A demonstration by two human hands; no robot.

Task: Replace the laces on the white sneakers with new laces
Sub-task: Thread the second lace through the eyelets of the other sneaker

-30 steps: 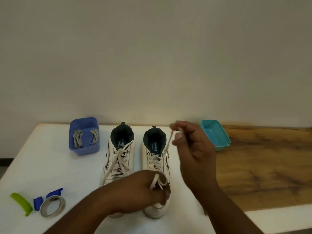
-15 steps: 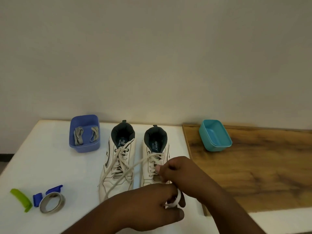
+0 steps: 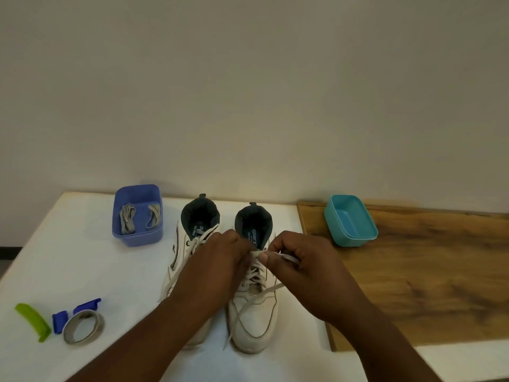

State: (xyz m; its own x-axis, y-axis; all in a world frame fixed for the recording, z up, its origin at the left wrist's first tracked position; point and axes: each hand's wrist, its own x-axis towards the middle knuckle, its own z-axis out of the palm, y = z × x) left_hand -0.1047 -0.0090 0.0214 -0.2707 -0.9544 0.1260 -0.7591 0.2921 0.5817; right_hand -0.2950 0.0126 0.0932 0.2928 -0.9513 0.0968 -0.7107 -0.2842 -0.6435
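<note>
The right hand [image 3: 303, 268] pinches the white lace [image 3: 257, 271] of the right sneaker [image 3: 254, 321], just above its tongue. The left hand [image 3: 217, 266] curls close beside it; I cannot tell what it holds. The left sneaker [image 3: 179, 260] stands under that hand.

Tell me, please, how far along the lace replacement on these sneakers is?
Early. Done: nothing fully; both sneakers keep white laces. In hand: both hands, left and right, pinch the right sneaker's lace near the top eyelets. Left: the left sneaker, and threading the grey laces waiting in the purple tub.
</note>
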